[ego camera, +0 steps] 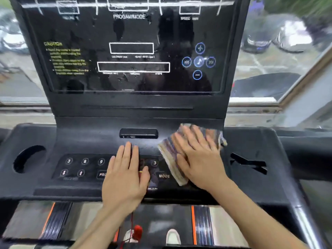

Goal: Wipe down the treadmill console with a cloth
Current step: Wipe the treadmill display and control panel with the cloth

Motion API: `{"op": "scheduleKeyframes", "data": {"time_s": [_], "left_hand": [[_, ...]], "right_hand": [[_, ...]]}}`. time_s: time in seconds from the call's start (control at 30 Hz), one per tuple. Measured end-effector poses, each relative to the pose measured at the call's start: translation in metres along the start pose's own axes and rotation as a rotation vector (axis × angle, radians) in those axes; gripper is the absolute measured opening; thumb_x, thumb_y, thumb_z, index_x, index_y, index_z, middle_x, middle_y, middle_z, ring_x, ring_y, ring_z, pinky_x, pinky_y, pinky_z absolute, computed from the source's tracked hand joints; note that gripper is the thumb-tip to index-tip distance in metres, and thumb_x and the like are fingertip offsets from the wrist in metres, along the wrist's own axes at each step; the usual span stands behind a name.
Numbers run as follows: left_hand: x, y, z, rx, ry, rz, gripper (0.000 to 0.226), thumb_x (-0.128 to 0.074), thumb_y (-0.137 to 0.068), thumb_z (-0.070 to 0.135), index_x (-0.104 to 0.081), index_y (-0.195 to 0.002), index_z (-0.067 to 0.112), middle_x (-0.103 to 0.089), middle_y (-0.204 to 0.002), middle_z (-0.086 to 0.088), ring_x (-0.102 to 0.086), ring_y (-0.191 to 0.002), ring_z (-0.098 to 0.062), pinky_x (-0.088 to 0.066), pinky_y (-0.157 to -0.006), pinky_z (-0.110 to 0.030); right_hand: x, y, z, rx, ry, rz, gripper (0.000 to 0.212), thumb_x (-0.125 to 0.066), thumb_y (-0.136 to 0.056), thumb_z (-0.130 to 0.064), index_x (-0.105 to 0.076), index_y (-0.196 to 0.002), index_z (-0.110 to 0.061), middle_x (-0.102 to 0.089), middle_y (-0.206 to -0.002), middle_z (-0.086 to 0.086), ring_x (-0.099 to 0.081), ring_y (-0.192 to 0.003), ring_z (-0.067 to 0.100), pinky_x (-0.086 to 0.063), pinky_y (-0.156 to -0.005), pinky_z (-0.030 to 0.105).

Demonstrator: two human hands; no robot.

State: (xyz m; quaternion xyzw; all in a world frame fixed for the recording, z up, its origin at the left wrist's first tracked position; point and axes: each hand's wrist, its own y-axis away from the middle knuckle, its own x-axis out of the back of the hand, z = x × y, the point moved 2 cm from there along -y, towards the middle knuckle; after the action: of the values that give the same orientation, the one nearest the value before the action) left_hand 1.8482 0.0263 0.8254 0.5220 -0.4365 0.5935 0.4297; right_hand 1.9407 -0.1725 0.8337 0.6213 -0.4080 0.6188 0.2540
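Note:
The black treadmill console fills the view, with an upright display panel above and a button panel below. A folded striped cloth lies on the console's right side. My right hand presses flat on the cloth with straight, spread fingers; it looks blurred. My left hand rests flat on the middle of the button panel, fingers straight, covering some buttons. It holds nothing.
A round cup holder sits at the console's left and a slotted recess at its right. A red safety clip on a cord hangs below the console. The treadmill belt and a white shoe show underneath. A window stands behind.

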Motion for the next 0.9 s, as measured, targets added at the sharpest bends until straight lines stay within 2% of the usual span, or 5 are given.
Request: {"op": "scheduleKeyframes", "data": {"time_s": [0.33,0.5,0.73,0.83,0.9], "left_hand": [[0.002,0.001,0.002,-0.007,0.022,0.023,0.066,-0.030,-0.090,0.044,-0.044,-0.141,0.005,-0.037,-0.151,-0.015,-0.032,-0.140,-0.030,-0.022,-0.112,-0.043],[0.000,0.001,0.002,-0.007,0.014,0.018,0.067,-0.030,-0.090,0.045,-0.043,-0.142,0.005,-0.035,-0.152,-0.015,-0.030,-0.141,-0.030,-0.026,-0.112,-0.046],[0.002,-0.001,0.020,-0.043,0.068,0.018,0.064,-0.030,-0.089,0.040,-0.047,-0.139,0.004,-0.040,-0.149,-0.014,-0.035,-0.139,-0.029,-0.023,-0.113,-0.042],[0.001,-0.006,0.056,-0.227,0.088,-0.001,0.061,-0.032,-0.089,0.039,-0.048,-0.139,0.008,-0.043,-0.148,-0.010,-0.038,-0.138,-0.026,-0.029,-0.113,-0.042],[0.002,-0.013,0.073,-0.283,0.109,-0.014,0.061,-0.032,-0.090,0.041,-0.045,-0.140,0.009,-0.039,-0.150,-0.010,-0.034,-0.141,-0.026,-0.028,-0.113,-0.043]], "right_hand": [[0.008,0.022,0.021,0.154,-0.030,-0.144,0.055,-0.029,-0.094,-0.045,-0.027,-0.149,-0.038,-0.013,-0.161,-0.013,-0.006,-0.149,0.010,-0.017,-0.117,0.043],[0.015,-0.030,0.034,-0.028,0.044,0.070,0.060,-0.044,-0.092,-0.038,-0.033,-0.150,-0.027,-0.020,-0.160,0.000,-0.016,-0.148,0.023,-0.022,-0.114,0.047],[0.002,0.032,0.038,-0.316,-0.247,0.002,0.078,-0.042,-0.097,-0.045,-0.004,-0.154,-0.009,-0.007,-0.160,0.020,-0.003,-0.149,0.029,-0.009,-0.119,0.041],[0.011,0.002,0.044,-0.439,-0.460,0.099,0.089,-0.056,-0.094,-0.037,0.002,-0.153,-0.005,-0.026,-0.154,0.017,-0.022,-0.143,0.027,-0.017,-0.112,0.030],[0.017,-0.023,0.060,-0.548,-0.723,0.186,0.083,-0.062,-0.092,-0.034,-0.011,-0.153,-0.012,-0.047,-0.133,-0.004,-0.044,-0.122,0.013,-0.027,-0.098,0.017]]}}
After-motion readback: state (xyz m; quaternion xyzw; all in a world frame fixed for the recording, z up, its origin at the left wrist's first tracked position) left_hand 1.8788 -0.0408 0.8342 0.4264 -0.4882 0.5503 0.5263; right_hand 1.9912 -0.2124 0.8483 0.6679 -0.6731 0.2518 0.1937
